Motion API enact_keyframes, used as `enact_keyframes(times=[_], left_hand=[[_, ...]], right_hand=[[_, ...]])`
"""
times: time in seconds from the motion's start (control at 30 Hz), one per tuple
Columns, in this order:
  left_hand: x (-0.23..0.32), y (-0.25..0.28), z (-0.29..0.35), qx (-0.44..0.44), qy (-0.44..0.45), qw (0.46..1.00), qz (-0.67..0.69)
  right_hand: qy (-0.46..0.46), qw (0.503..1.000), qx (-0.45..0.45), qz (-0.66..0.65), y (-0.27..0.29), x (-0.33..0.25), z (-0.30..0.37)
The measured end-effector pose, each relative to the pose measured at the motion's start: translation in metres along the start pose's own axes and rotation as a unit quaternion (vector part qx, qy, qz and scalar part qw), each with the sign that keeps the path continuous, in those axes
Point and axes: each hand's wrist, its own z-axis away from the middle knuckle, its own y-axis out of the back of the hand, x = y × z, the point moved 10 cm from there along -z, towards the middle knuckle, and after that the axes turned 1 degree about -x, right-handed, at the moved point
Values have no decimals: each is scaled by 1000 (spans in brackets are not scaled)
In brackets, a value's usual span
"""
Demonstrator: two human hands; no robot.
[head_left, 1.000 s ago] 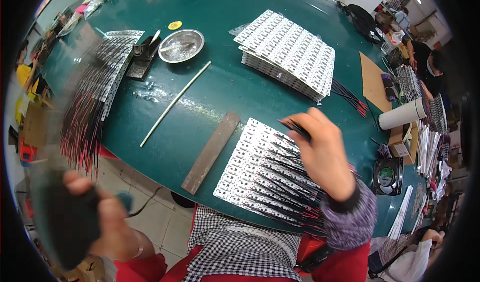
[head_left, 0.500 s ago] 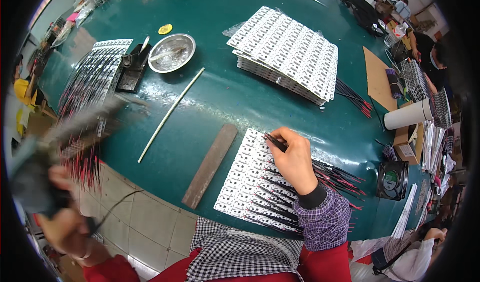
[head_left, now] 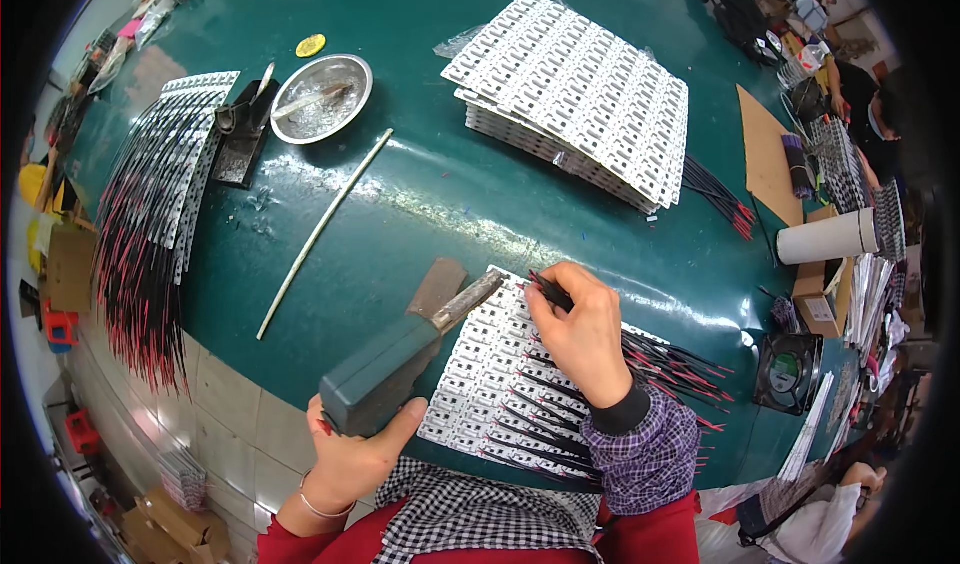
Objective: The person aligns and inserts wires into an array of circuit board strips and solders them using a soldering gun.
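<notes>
My left hand (head_left: 352, 456) grips a dark green soldering gun (head_left: 392, 366), its metal tip (head_left: 468, 299) resting at the near-left edge of a white panel of small circuit boards (head_left: 490, 379) near the table's front. My right hand (head_left: 583, 332) lies on that panel and pinches a thin black wire (head_left: 547, 291) close to the tip. Black and red wires (head_left: 660, 364) fan out from the panel to the right and under my right forearm.
A flat metal bar (head_left: 437, 286) lies beneath the gun's tip. A white rod (head_left: 322, 232), a steel dish (head_left: 320, 98), a wired panel (head_left: 160, 204) at left, a stack of white panels (head_left: 575, 94) at back. A paper cup (head_left: 828, 236) and small fan (head_left: 788, 372) at right.
My left hand has swung the soldering gun in from the lower left to the panel's edge. My right hand stays on the panel, shifted slightly.
</notes>
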Motion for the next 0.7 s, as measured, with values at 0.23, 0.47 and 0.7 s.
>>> enact_keyframes(times=[0.23, 0.47, 0.7], left_hand=[[12, -13, -7, -20, -52, 996, -67], [11, -18, -10, -44, -69, 991, -110], [12, -19, -11, -49, -82, 986, -137]], right_hand=[[15, 1000, 4, 4, -3, 0, 1], [15, 1000, -3, 0, -3, -2, 1], [10, 1000, -10, -5, -3, -1, 0]])
